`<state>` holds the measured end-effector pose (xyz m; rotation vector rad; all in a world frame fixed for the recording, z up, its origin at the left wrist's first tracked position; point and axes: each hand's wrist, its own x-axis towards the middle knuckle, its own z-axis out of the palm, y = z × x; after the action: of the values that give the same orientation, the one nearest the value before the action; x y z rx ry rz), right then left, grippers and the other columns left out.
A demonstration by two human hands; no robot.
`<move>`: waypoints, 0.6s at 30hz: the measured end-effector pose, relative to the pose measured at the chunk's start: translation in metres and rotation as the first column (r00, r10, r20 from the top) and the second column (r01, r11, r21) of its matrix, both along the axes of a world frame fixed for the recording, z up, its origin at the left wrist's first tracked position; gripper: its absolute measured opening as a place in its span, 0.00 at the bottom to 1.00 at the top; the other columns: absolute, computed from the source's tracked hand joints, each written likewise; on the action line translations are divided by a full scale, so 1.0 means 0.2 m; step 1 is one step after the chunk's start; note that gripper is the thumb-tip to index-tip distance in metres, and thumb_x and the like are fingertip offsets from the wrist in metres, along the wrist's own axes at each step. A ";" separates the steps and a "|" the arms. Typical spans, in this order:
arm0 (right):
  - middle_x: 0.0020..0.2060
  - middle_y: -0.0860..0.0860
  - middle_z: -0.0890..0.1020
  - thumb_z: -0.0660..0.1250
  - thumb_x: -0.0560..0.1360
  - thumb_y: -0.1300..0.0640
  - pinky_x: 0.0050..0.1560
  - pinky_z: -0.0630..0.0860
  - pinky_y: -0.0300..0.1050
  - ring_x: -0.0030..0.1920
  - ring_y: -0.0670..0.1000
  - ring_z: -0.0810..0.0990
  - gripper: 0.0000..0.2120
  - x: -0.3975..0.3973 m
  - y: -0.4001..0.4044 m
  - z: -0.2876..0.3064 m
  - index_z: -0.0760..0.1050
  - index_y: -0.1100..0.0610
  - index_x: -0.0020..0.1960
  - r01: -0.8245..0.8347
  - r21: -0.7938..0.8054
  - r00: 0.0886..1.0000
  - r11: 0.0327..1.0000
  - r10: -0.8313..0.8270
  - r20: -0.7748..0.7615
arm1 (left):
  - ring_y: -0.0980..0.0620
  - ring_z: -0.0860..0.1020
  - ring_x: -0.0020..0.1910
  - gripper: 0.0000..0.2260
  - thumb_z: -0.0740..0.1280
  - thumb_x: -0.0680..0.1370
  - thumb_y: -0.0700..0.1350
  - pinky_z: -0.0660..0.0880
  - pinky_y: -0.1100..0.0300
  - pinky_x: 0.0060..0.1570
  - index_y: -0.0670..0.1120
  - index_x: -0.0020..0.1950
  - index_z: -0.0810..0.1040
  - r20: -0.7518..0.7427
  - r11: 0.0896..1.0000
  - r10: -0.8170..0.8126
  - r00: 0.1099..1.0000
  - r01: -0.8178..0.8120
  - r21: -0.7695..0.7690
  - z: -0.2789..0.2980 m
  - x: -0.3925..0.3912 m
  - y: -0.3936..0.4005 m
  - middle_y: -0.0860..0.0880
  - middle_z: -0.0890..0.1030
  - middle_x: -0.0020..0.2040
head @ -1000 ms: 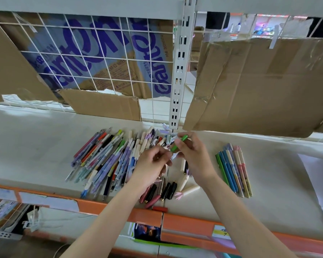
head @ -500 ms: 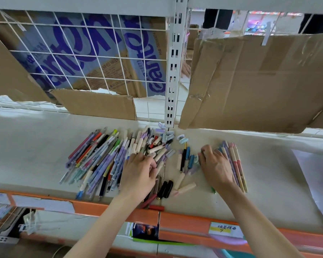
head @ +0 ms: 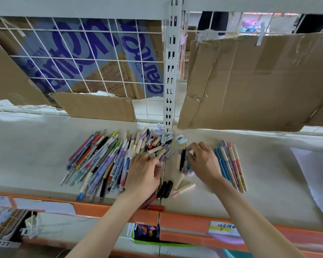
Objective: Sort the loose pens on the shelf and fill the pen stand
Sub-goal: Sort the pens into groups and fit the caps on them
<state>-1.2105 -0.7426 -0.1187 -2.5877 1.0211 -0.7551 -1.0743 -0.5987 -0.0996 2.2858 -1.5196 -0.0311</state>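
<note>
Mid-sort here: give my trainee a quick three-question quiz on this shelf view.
1. True or false: a pen stand is visible on the shelf.
2. Which hand reaches into the big pen pile: A left, B right?
3. Fill in: the neat sorted row of pens lies to the ____ of the right hand.

Key: 1 false. 2 A, the left hand. 3 right.

Head view, looking down, close over shelf (head: 35, 155).
</note>
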 end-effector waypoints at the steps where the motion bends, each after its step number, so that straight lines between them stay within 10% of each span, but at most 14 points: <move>1: 0.39 0.59 0.78 0.68 0.72 0.63 0.37 0.73 0.49 0.40 0.59 0.76 0.05 0.03 -0.01 0.00 0.78 0.64 0.47 0.017 0.029 1.000 0.999 -0.016 -0.024 | 0.50 0.71 0.52 0.04 0.65 0.76 0.47 0.65 0.56 0.58 0.49 0.49 0.78 0.000 1.000 -0.010 1.000 0.010 0.009 0.01 -0.01 -0.01 0.52 0.76 0.47; 11: 0.43 0.53 0.77 0.62 0.75 0.46 0.54 0.69 0.48 0.49 0.55 0.75 0.15 0.19 -0.11 0.10 0.72 0.57 0.38 0.281 0.296 0.888 0.913 -0.130 -0.442 | 0.53 0.71 0.55 0.06 0.60 0.78 0.48 0.63 0.57 0.61 0.51 0.50 0.77 -0.018 1.000 -0.011 1.000 0.012 0.013 0.00 -0.06 0.00 0.54 0.75 0.52; 18: 0.33 0.52 0.69 0.63 0.75 0.59 0.32 0.62 0.33 0.36 0.51 0.66 0.16 0.18 0.04 0.26 0.66 0.61 0.30 0.006 0.306 0.993 0.952 -0.042 0.109 | 0.60 0.76 0.42 0.08 0.61 0.80 0.47 0.71 0.68 0.41 0.46 0.56 0.74 -0.477 0.979 -0.080 0.875 -0.022 -0.203 0.08 -0.06 0.00 0.55 0.78 0.44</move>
<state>-1.1737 -0.7338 -0.0665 -2.2468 1.0447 -0.6817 -1.0873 -0.5989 -0.0829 1.9037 -1.2273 -0.4079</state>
